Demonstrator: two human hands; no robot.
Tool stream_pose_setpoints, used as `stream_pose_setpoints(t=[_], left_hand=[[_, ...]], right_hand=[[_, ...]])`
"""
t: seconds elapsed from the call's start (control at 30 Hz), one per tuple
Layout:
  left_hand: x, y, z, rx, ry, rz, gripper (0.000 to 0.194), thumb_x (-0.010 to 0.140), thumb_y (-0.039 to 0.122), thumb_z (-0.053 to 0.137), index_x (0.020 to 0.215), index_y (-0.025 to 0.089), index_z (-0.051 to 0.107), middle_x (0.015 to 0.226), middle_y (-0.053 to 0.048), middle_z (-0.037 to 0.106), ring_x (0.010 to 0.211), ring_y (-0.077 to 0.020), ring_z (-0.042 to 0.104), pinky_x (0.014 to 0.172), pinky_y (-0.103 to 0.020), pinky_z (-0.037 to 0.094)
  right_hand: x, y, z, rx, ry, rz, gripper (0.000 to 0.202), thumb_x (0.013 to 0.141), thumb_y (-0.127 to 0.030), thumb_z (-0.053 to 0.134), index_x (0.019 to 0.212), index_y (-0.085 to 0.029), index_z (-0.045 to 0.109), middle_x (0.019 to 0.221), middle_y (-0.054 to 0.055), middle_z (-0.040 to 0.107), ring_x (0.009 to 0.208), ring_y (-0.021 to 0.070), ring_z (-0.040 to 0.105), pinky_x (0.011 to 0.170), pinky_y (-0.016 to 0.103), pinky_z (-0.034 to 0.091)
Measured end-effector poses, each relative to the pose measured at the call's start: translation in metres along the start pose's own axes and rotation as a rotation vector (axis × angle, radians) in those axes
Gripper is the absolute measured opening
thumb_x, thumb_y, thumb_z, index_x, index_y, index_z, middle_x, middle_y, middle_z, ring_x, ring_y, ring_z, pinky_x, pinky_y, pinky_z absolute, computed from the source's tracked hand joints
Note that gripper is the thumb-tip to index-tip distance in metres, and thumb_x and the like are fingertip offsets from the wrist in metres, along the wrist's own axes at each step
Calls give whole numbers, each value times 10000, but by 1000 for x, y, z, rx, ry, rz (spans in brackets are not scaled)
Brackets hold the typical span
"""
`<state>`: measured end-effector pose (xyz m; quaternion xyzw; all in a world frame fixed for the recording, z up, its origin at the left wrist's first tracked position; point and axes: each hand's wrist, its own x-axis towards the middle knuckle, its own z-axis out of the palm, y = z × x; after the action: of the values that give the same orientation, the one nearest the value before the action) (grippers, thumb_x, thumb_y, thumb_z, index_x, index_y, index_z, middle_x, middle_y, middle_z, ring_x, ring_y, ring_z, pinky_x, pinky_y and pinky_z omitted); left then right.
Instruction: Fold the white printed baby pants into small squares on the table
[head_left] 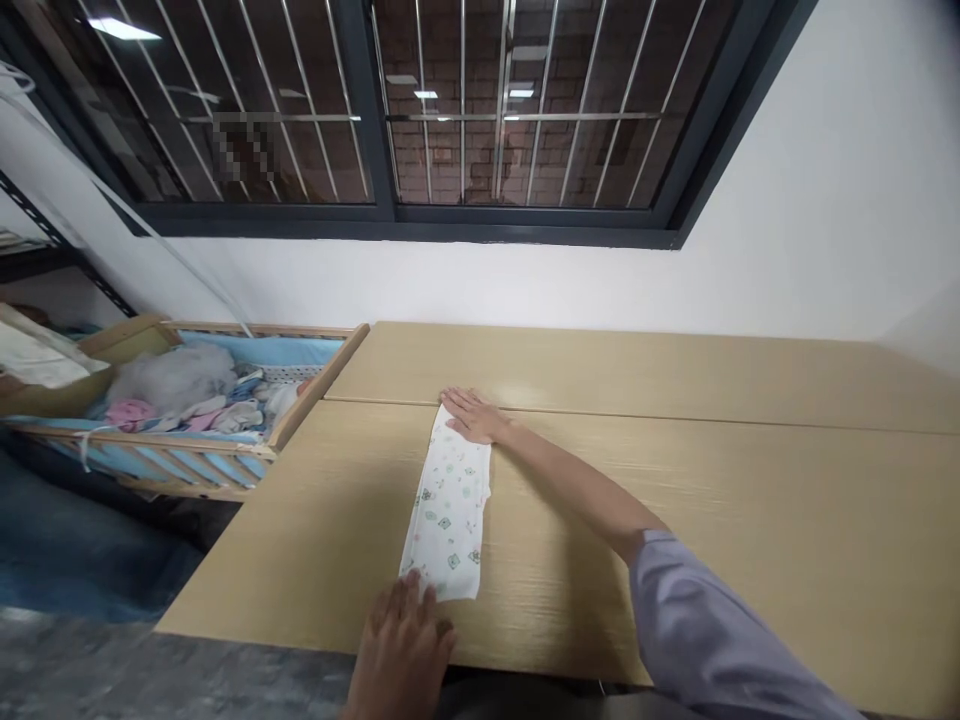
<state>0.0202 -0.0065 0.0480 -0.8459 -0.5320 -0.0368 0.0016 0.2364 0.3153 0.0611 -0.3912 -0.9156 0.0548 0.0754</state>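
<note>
A folded white cloth with small green prints lies flat on the wooden table as a long strip pointing away from me. My right hand rests flat across its far end, fingers stretched out to the left. At the near end, my left hand touches the cloth's lower left corner with its fingertips, palm down and fingers extended. Neither hand grips anything. What kind of garment or cloth it is, I cannot tell.
To the left stands a wooden crib with blue lining, holding clothes and a grey translucent bundle. Dark blue fabric is in front of it. A barred window is set in the white wall behind the table. A seam runs across the tabletop.
</note>
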Motion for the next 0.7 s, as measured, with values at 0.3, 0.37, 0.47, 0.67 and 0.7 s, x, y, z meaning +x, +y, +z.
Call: stream_pose_setpoints(t=[0.3, 0.37, 0.47, 0.67, 0.7], left_hand=[[19, -32, -14, -50, 317, 230, 250, 976, 298, 527, 1176, 210, 649, 1287, -88, 693, 1157, -223, 656, 945, -354, 541], [14, -38, -11, -34, 323, 306, 387, 956, 378, 576, 1294, 190, 596, 1337, -98, 671, 1204, -230, 634, 971, -349, 531], [1, -39, -2, -7, 340, 398, 514, 947, 442, 588, 1384, 175, 544, 1389, -106, 641, 1246, -238, 607, 1008, -347, 510], [-11, -29, 5, -129, 359, 582, 382, 1004, 118, 368, 1272, 234, 615, 1208, -49, 735, 1056, -159, 674, 954, -269, 520], [-10, -26, 2, -197, 342, 591, 380, 993, 100, 368, 1248, 230, 618, 1155, -50, 746, 996, -154, 683, 934, -262, 531]], right_hand=[[-149, -121, -3, 32, 70, -368, 408, 1061, -346, 353, 1261, -134, 638, 1183, 148, 688, 1069, 236, 620, 960, 404, 465], [-189, -142, -3, 53, 52, -376, 480, 1045, -458, 390, 1345, -138, 585, 1288, 144, 659, 1179, 250, 591, 1013, 403, 449], [-235, -164, 3, 17, 100, -261, 721, 970, -645, 445, 1471, -127, 462, 1462, 165, 545, 1345, 308, 483, 1111, 448, 389], [-267, -195, 56, -121, 496, -140, 214, 930, -261, 614, 1115, -159, 650, 1145, 132, 705, 1104, 278, 610, 1087, 469, 409], [-267, -199, 63, -115, 560, -126, 149, 919, -187, 599, 1055, -165, 653, 1082, 121, 712, 1058, 264, 618, 1083, 468, 415]])
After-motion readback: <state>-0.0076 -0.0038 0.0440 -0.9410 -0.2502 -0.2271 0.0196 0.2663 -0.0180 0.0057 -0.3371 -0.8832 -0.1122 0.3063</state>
